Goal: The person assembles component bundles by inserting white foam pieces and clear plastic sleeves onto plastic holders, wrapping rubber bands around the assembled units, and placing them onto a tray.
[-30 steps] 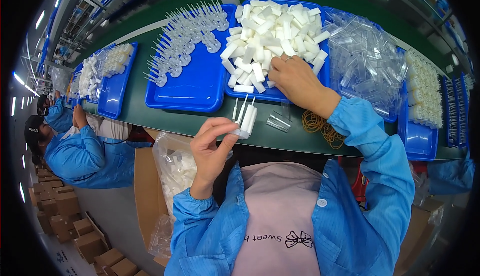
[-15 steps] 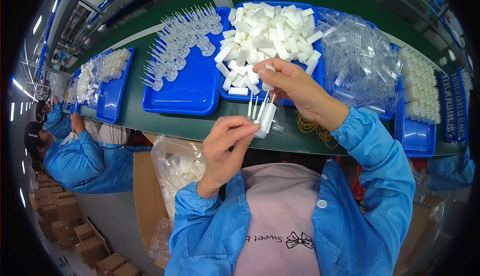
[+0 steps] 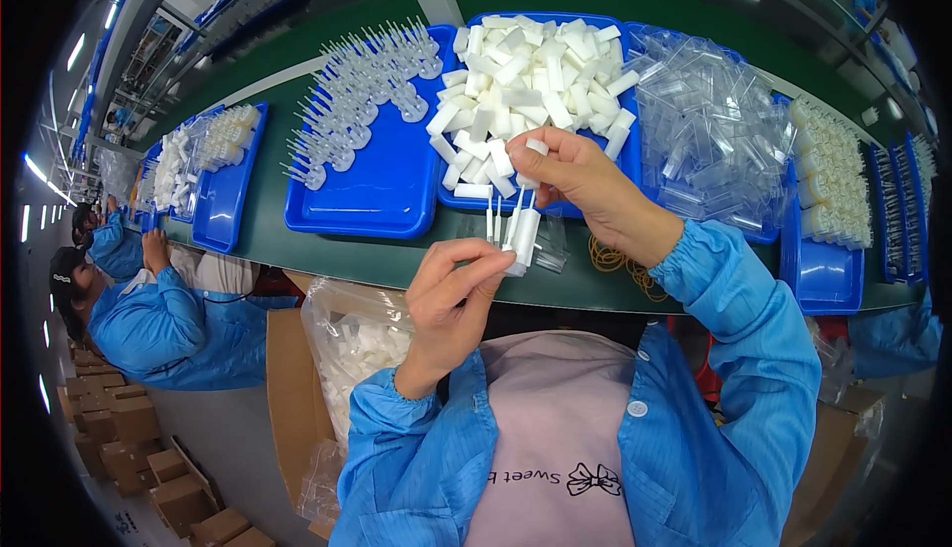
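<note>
Right grip moved from blue tray; pinches white block above pronged base, pinched by left grip.

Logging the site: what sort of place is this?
Probably a factory assembly line: blue trays of small parts on a bench, a blue-smocked co-worker alongside, and stacked cartons.

I wear a bright blue work jacket, its cloth faintly lined, open down the front. The left sleeve and right sleeve are long, loose and creased, gathered into snug cuffs at my wrists. A pale round button sits on the right front edge. Underneath, my pale pink shirt carries a black outlined bow beside dark lettering. My left hand and right hand are bare.
</note>
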Motion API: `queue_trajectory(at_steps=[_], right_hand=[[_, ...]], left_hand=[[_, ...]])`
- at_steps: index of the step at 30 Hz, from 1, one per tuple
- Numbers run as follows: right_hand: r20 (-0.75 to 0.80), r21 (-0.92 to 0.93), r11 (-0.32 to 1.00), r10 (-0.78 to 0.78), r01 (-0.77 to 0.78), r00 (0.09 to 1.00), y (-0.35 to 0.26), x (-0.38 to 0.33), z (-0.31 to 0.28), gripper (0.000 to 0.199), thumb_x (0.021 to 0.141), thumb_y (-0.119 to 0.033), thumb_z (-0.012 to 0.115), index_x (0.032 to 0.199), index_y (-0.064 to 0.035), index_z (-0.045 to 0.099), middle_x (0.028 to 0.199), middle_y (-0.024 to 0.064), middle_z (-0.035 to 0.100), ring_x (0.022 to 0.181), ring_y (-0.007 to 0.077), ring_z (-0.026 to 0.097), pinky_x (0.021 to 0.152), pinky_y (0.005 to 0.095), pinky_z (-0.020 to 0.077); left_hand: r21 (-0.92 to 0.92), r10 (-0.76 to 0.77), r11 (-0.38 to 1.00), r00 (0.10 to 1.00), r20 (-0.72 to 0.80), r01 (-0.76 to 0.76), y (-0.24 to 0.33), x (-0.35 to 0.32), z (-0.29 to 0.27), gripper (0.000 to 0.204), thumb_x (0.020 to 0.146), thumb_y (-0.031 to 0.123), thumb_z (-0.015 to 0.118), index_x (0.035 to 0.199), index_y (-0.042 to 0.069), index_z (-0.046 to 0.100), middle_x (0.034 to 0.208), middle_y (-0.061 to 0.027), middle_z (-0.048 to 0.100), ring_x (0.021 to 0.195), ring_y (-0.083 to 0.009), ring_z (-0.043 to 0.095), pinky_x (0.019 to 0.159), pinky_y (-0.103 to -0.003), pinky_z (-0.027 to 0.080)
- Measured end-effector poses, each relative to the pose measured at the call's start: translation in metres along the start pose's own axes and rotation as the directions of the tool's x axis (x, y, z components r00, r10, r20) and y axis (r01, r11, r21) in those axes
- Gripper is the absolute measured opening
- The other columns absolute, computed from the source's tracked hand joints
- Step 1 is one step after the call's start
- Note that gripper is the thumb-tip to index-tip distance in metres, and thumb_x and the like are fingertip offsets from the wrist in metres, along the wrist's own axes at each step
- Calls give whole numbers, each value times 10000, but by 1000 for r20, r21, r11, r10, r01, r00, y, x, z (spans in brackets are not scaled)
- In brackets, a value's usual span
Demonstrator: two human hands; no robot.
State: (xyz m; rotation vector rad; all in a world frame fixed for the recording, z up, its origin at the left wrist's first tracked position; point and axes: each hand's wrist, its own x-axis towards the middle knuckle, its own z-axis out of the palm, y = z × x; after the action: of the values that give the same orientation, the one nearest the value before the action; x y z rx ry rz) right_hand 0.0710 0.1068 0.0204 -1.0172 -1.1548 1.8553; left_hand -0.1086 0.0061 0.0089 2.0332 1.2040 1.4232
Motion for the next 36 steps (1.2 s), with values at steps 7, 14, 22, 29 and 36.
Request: queue_trajectory(at_steps=[7,14,22,29,36], right_hand=[[105,-33,996,89,-86,990,-2,3,-4,351,898,-388,621,1078,-88,658,885,-13,594,802,77,517,752,252,411],[159,-172,985,7,21,987,-16,-3,-22,295,905,-330,612,1060,-85,667,1002,19,645,954,96,538,835,251,399],[257,-111,992,-36,67,966,-15,-20,0,198,876,-225,677,966,-51,645,927,7,623,846,70,557,784,231,452],[303,-131,981,-99,145,948,-11,-19,3,189,901,-222,641,955,-42,645,911,18,628,847,82,563,764,239,455],[239,-818,363,-491,445,838,8,31,-10,243,851,-258,635,980,-53,642,794,116,656,733,251,633,650,355,483]], left_hand=[[-26,-48,998,999,15,49,0,2,-1,218,779,-40,688,981,39,713,914,-91,636,809,-203,599,695,-276,480],[-133,-87,987,996,32,91,-1,2,-6,213,785,-47,688,980,32,718,907,-89,637,803,-169,604,675,-244,485],[-162,3,987,999,-40,-9,-6,1,1,342,791,-22,704,1124,12,631,1133,-132,549,824,-166,600,712,-258,496],[-387,-306,881,952,-30,271,-12,-11,-3,343,832,40,696,1151,-13,580,1140,-121,527,911,-164,604,812,-259,500],[-350,-393,865,919,-31,359,-24,-15,-15,225,857,47,673,1067,-25,638,1042,-65,557,905,-125,565,802,-230,470]])
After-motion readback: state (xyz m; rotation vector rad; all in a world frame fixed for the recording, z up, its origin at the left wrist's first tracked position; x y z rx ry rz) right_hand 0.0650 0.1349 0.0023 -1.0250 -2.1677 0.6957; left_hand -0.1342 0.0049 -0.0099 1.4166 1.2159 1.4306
